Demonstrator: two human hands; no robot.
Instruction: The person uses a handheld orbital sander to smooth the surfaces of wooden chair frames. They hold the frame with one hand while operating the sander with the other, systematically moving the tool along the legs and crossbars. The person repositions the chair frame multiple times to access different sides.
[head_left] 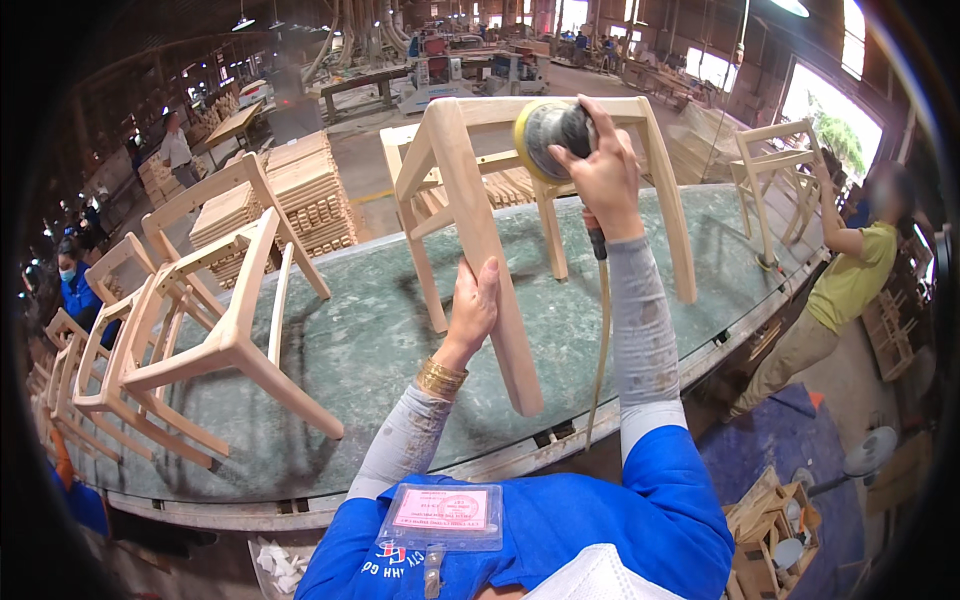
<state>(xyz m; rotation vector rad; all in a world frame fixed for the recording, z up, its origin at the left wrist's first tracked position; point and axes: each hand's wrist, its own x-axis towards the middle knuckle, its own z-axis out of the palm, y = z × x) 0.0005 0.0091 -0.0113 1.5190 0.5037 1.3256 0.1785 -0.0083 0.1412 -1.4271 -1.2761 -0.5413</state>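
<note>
The right hand (610,188) grips a round sander (552,138) with a dark body and a yellow-edged pad, its fingers (603,125) curled over the body and the thumb pressing the near side. The pad lies just left of those fingers, in front of the upper rail of a pale wooden chair frame (460,165); whether it touches the wood is hard to tell. A hose (604,330) hangs from the sander, below the right fingers. The left hand (473,305) holds the frame's nearest leg partway along, thumb lying on the wood and the other fingers partly hidden, so how tightly they close cannot be told. The frame stands on a mottled green table (390,310), reaching above, below and to the right of the left fingers. Well left of those fingers, more chair frames (235,345) stand in a row, with stacked wooden pieces (300,185) beyond them. Well right of the right fingers, a co-worker (855,270) in a yellow-green shirt has a hand at another chair (765,162).
</note>
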